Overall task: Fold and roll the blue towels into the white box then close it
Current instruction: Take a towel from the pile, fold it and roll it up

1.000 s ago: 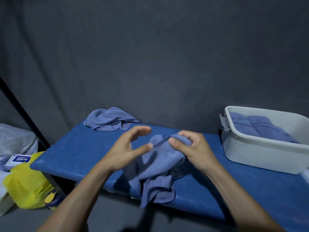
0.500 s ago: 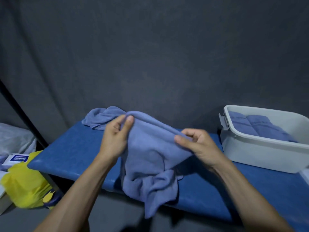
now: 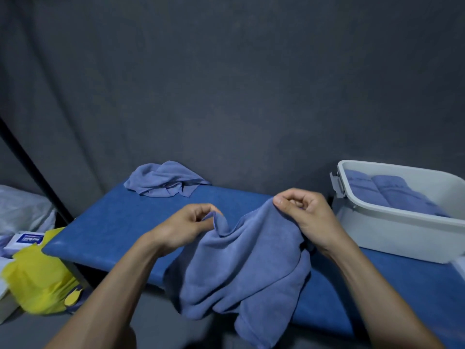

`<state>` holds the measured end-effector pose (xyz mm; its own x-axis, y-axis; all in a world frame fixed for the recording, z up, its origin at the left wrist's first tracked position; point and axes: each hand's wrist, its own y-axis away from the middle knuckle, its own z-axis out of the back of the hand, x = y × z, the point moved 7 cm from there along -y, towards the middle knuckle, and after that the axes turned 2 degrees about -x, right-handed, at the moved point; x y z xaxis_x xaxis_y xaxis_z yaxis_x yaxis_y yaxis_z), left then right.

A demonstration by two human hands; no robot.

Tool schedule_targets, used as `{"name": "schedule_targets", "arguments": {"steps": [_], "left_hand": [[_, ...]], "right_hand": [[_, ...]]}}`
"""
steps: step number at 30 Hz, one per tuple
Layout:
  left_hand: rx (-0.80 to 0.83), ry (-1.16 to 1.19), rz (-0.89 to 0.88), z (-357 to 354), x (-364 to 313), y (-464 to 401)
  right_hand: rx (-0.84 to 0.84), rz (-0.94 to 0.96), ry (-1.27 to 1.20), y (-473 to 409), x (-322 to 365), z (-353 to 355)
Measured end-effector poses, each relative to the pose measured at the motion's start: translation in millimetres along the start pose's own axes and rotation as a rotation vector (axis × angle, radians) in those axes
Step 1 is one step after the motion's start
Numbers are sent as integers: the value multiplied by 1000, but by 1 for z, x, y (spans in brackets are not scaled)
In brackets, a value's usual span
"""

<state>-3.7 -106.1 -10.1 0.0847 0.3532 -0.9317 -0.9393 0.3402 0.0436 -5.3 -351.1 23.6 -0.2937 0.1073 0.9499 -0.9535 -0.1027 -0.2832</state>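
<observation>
While my left hand (image 3: 187, 226) and right hand (image 3: 305, 217) each pinch the towel's (image 3: 246, 263) top edge, it hangs over the table's (image 3: 113, 222) front, left of the box (image 3: 402, 238).

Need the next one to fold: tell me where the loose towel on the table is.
The crumpled towel lies at the blue table's far left corner, against the grey backdrop, beyond the left hand.

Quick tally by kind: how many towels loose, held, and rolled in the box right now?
Held towel, left hand and right hand each with a grip on it: 1
Loose towel: 1
Rolled towels in box: 2
Total: 4
</observation>
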Motion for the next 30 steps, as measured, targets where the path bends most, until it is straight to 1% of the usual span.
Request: {"name": "schedule_targets", "arguments": {"steps": [1,2,4,5,6,7,8,9,11,13,15,16,18,20,21,23,24,26,28,29,30], "left_hand": [[-24,15,-19,2,0,-1],[-113,58,-24,9,-2,-4],[-409,135,-9,31,-9,-1],[-518,160,-4,38,-13,4],[-536,207,-7,39,-16,3],[-454,241,-38,33,-20,0],[-310,219,-90,20,-29,0],[-150,160,-146,1,-40,1],[59,73,-215,-30,-47,2],[136,88,-180,-47,-51,1],[115,105,-133,-47,-46,-2],[64,91,-121,-41,-42,-4],[-94,69,-149,-23,-39,-7],[-327,34,-193,1,-43,-5],[-437,14,-208,15,-43,-4],[-622,5,-184,42,-38,1],[-689,8,-171,53,-35,4],[-796,41,-122,68,-29,9],[-890,88,-111,76,-28,15],[-936,104,-123,77,-30,18],[-980,109,-129,79,-32,21]], "right_hand": [[-2,3,3,0,0,0],[-3,6,5,0,0,0],[10,3,8,0,-2,-1],[24,-2,13,1,-3,-3],[50,-7,19,2,-4,-6],[86,-9,30,3,-4,-12],[125,-10,42,4,-4,-19],[159,-3,55,6,-3,-27],[218,10,68,8,-2,-42],[229,10,52,9,-1,-48],[214,-13,20,8,-3,-43],[218,-33,8,9,-4,-39],[273,-82,25,11,-6,-34],[317,-114,61,14,-4,-27],[303,-115,62,14,-1,-20],[238,-98,37,12,4,0],[210,-87,26,11,7,10],[165,-76,10,10,8,25],[86,-95,-15,8,3,38],[31,-107,4,7,0,44],[-25,-105,77,5,-5,50]]}}
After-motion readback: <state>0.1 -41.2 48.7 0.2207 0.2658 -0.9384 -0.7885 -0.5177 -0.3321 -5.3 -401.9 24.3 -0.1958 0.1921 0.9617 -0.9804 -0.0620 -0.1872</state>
